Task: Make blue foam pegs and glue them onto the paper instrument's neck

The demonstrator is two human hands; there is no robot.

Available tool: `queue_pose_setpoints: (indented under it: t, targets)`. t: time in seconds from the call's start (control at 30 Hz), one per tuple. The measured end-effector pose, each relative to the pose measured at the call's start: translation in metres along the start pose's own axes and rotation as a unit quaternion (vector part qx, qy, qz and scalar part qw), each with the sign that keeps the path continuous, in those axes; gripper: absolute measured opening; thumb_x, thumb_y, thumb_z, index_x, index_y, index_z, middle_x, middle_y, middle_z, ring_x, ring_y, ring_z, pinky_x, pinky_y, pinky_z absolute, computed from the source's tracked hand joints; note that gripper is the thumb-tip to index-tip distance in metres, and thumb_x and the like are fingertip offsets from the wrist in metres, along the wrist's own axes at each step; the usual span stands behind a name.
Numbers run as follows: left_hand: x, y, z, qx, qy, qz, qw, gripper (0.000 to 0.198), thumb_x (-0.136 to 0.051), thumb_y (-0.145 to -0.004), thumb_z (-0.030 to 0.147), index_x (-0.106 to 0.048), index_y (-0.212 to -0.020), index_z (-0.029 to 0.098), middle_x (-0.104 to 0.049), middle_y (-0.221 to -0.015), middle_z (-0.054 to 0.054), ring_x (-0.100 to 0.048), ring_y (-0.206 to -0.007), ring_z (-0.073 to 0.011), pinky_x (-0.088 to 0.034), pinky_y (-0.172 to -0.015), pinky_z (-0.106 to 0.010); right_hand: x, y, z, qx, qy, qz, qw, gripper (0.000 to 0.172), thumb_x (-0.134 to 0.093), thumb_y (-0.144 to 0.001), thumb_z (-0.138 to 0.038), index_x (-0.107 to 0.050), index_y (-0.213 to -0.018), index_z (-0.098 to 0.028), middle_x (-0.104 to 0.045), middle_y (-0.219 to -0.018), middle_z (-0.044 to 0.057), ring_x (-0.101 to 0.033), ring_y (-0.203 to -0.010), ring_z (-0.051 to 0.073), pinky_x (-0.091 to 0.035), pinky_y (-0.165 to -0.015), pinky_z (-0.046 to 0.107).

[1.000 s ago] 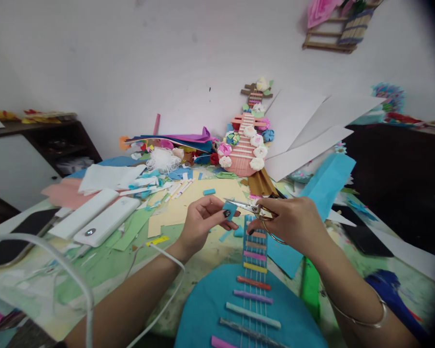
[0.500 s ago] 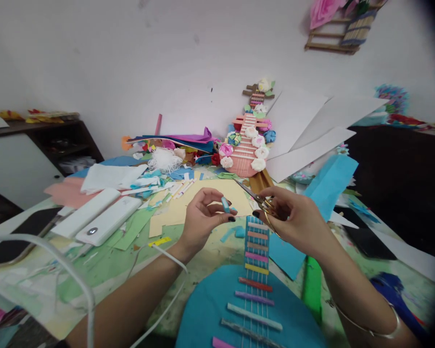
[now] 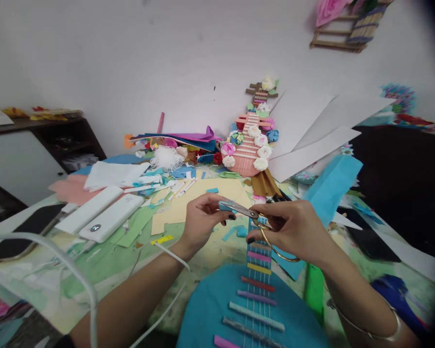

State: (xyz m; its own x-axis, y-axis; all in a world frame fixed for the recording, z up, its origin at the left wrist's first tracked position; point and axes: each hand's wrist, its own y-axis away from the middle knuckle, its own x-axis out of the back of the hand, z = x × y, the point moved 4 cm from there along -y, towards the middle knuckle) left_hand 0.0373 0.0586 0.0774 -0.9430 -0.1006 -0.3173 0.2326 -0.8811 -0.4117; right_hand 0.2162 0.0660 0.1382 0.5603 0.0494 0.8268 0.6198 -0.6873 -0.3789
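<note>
My left hand (image 3: 205, 217) pinches a small light-blue piece of paper (image 3: 226, 207) between thumb and fingers. My right hand (image 3: 290, 227) has its fingers in the gold handles of a pair of scissors (image 3: 241, 209). Their blades point left and lie at the blue piece, close to my left fingertips. Whether the blades cut into it, I cannot tell. Below both hands is a blue guitar-shaped craft (image 3: 210, 309), its neck and body crossed by several coloured strips over white strings.
A pink guitar craft with paper flowers (image 3: 244, 154) leans on the back wall. White power banks (image 3: 112, 217) and a phone (image 3: 21, 232) lie left. A white cable (image 3: 83, 275) loops near my left arm. Blue crepe paper (image 3: 333, 186) and a green stick (image 3: 314, 290) are right.
The scissors have swung from pointing up and away to lying across the blue piece. My right hand has moved slightly. A small blue scrap now shows on the cream paper behind my left hand.
</note>
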Motion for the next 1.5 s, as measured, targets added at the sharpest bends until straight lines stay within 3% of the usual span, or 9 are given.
queue_pose_setpoints:
  t: [0.43, 0.63, 0.87, 1.27, 1.5]
  targets:
    - [-0.0021, 0.0003, 0.0008, 0.008, 0.008, -0.016, 1.000, 0.017, -0.077, -0.054, 0.005, -0.064, -0.063, 0.013, -0.064, -0.058, 0.001, -0.063, -0.049, -0.0116, -0.046, -0.040, -0.017, 0.0005, 0.0008, -0.0014, 0.034, 0.049, 0.010, 0.998, 0.033, -0.073, -0.069, -0.049, -0.068, -0.068, -0.017, -0.037, -0.046, -0.006, -0.029, -0.047, 0.007, -0.022, -0.047, 0.022]
    - [-0.0033, 0.0008, 0.0007, 0.032, 0.019, -0.035, 0.999, 0.016, -0.076, -0.053, 0.004, -0.067, -0.063, 0.013, -0.066, -0.055, 0.000, -0.063, -0.048, -0.0117, -0.047, -0.041, -0.016, 0.0047, 0.0012, 0.0005, 0.063, 0.062, 0.036, 0.995, 0.037, -0.072, -0.068, -0.052, -0.073, -0.086, -0.020, -0.044, -0.047, -0.006, -0.034, -0.047, 0.007, -0.024, -0.047, 0.022]
    - [-0.0036, 0.0008, 0.0007, 0.033, 0.018, -0.036, 0.999, 0.014, -0.072, -0.055, 0.001, -0.069, -0.063, 0.012, -0.066, -0.054, 0.000, -0.061, -0.046, -0.0108, -0.047, -0.041, -0.017, 0.0064, 0.0033, 0.0005, 0.060, 0.089, 0.043, 0.993, 0.041, -0.073, -0.067, -0.052, -0.074, -0.094, -0.021, -0.048, -0.047, -0.004, -0.036, -0.046, 0.008, -0.024, -0.048, 0.023]
    - [-0.0056, 0.0004, 0.0025, 0.037, 0.014, -0.042, 0.998, 0.014, -0.077, -0.053, 0.006, -0.068, -0.062, 0.012, -0.065, -0.056, -0.001, -0.063, -0.048, -0.0127, -0.046, -0.040, -0.018, 0.0029, 0.0024, -0.0010, 0.052, 0.070, 0.021, 0.996, 0.042, -0.070, -0.069, -0.054, -0.073, -0.096, -0.022, -0.044, -0.048, -0.005, -0.033, -0.047, 0.008, -0.023, -0.048, 0.023]
    - [-0.0072, 0.0010, 0.0055, 0.039, -0.011, -0.048, 0.998, 0.011, -0.075, -0.054, 0.007, -0.068, -0.061, 0.012, -0.064, -0.054, -0.001, -0.062, -0.047, -0.0127, -0.046, -0.041, -0.019, 0.0030, 0.0017, 0.0017, 0.066, 0.074, 0.019, 0.995, 0.052, -0.063, -0.069, -0.064, -0.074, -0.090, -0.018, -0.044, -0.046, -0.004, -0.033, -0.046, 0.008, -0.024, -0.046, 0.023]
